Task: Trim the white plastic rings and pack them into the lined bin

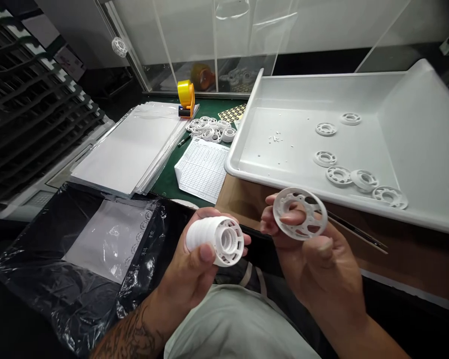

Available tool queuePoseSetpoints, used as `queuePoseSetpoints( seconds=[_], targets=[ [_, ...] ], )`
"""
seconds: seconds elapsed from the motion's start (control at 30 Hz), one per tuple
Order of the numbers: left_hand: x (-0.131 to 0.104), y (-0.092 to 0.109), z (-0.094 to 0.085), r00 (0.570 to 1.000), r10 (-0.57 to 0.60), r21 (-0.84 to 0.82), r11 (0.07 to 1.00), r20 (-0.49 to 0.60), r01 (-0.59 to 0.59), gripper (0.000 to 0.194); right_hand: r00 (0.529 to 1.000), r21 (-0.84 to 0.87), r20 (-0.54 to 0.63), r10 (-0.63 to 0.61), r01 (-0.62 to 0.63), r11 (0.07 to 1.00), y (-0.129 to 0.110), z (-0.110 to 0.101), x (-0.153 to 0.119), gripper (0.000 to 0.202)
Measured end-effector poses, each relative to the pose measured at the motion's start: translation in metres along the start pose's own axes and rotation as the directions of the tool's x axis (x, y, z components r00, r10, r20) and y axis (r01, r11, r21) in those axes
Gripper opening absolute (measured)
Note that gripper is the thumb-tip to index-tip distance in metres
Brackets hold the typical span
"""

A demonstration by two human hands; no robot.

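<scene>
My left hand (194,264) wraps round a stack of white plastic wheel-shaped rings (205,234), whose slotted end faces up and to the right. In my right hand (318,269) is a single white spoked ring (300,214), tilted with its openings toward me; a finger shows through its middle hole. The two hands are apart, above my lap. Beyond my right hand stands a large white tray (284,177) with several loose white rings, among them a tilted ring (364,180) resting near others.
Left of the tray lie a gridded paper sheet (202,167), a pile of white rings (209,128) and a yellow tape dispenser (186,97). A stack of wrapped white sheets (112,149) is further left, behind a box lined with black plastic (30,259). Clear panels (187,40) rise behind.
</scene>
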State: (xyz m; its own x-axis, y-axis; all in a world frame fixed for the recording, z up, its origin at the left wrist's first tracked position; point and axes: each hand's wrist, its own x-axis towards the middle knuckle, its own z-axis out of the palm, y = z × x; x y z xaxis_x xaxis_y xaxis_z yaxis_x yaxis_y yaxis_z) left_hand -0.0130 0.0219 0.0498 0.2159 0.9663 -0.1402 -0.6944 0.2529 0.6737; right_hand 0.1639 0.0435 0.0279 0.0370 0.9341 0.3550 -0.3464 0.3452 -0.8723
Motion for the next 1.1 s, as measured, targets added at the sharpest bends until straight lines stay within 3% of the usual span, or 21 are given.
queuePoseSetpoints(
  seconds=[0.13, 0.27, 0.4, 0.5, 0.57, 0.63, 0.73, 0.8, 0.87, 1.0, 1.1],
  targets=[
    [-0.001, -0.002, 0.002, 0.999, 0.023, 0.013, 1.000, -0.041, -0.022, 0.042, 0.998, -0.018, 0.046, 0.044, -0.043, 0.999, -0.002, -0.001, -0.004, 0.030],
    [-0.003, -0.003, 0.000, 1.000, 0.027, 0.018, 0.999, 0.016, -0.027, 0.042, 0.993, -0.106, 0.112, 0.039, -0.027, 0.994, -0.009, -0.005, -0.011, 0.025],
    [-0.003, -0.005, -0.002, 0.999, 0.044, 0.070, 0.997, 0.003, -0.044, 0.044, 0.974, -0.272, 0.210, -0.083, 0.140, 0.952, -0.017, -0.002, -0.008, 0.020],
    [-0.001, -0.007, -0.002, 0.996, 0.087, 0.110, 0.990, -0.005, -0.086, 0.048, 0.924, -0.427, 0.326, -0.202, 0.334, 0.840, -0.016, 0.004, -0.006, 0.013],
    [0.001, -0.009, -0.002, 0.994, 0.108, 0.153, 0.983, -0.016, -0.104, 0.051, 0.896, -0.446, 0.373, -0.239, 0.400, 0.801, -0.013, 0.007, -0.006, 0.007],
    [0.002, -0.010, -0.002, 0.994, 0.106, 0.180, 0.979, -0.033, -0.098, 0.052, 0.924, -0.374, 0.319, -0.211, 0.328, 0.867, -0.010, 0.007, -0.007, 0.006],
    [0.001, -0.010, -0.004, 0.994, 0.091, 0.156, 0.984, -0.058, -0.081, 0.051, 0.997, -0.081, 0.063, -0.033, 0.038, 0.996, -0.008, 0.005, -0.005, 0.016],
    [0.001, -0.009, -0.004, 0.994, 0.083, 0.136, 0.988, -0.069, -0.073, 0.053, 0.991, 0.163, -0.052, 0.124, -0.114, 0.980, -0.007, 0.004, -0.001, 0.021],
    [0.000, -0.009, -0.003, 0.995, 0.075, 0.132, 0.989, -0.062, -0.066, 0.055, 0.973, 0.305, -0.053, 0.225, -0.198, 0.932, -0.007, 0.004, 0.002, 0.022],
    [0.001, -0.008, -0.002, 0.997, 0.060, 0.143, 0.988, -0.042, -0.054, 0.057, 0.967, 0.272, 0.010, 0.255, -0.248, 0.930, -0.006, 0.004, -0.002, 0.023],
    [0.001, -0.009, -0.004, 0.996, 0.072, 0.154, 0.986, -0.049, -0.064, 0.059, 0.985, 0.110, 0.037, 0.168, -0.171, 0.979, -0.006, 0.002, -0.009, 0.020]
  ],
)
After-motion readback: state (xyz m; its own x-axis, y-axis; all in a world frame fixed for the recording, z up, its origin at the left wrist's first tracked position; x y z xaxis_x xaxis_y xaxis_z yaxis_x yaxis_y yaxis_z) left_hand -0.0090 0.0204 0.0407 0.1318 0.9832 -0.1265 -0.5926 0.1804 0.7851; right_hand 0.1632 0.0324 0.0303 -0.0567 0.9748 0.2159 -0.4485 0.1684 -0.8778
